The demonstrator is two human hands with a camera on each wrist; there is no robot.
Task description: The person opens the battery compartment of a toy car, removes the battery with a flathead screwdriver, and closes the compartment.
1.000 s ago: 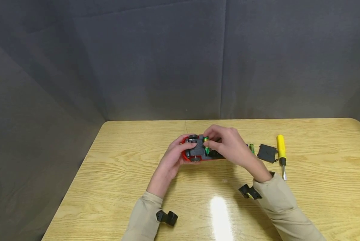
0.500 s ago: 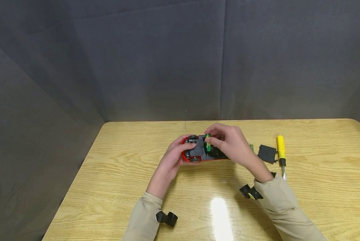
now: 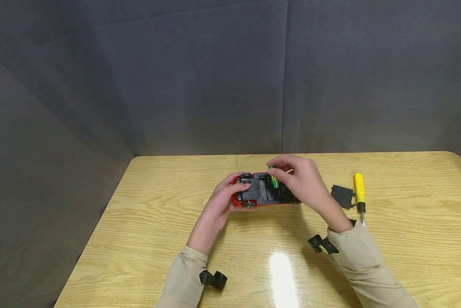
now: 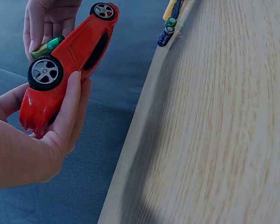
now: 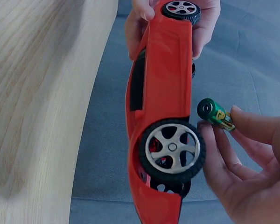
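L hand (image 3: 221, 204) grips the red car (image 3: 262, 194) at its left end, mid frame in head view; car is belly-up on the table (image 3: 138, 222), black underside w/ open battery bay facing the camera. In L wrist view the fingers (image 4: 70, 109) wrap the car's nose by a front wheel. R hand (image 3: 305, 182) pinches a green battery (image 3: 272, 176) betw. thumb and fingertips, just above the bay's far edge. In R wrist view the battery (image 5: 214, 113) sits just beside the wheel, prob. not touching the car, though hard to tell.

Right of the hands in head view: black cover (image 3: 342, 196), then a yellow screwdriver (image 3: 359, 194) just beside it, blade pointing to the lower edge. L wrist view, top centre: another battery (image 4: 167, 31) lying on the table.
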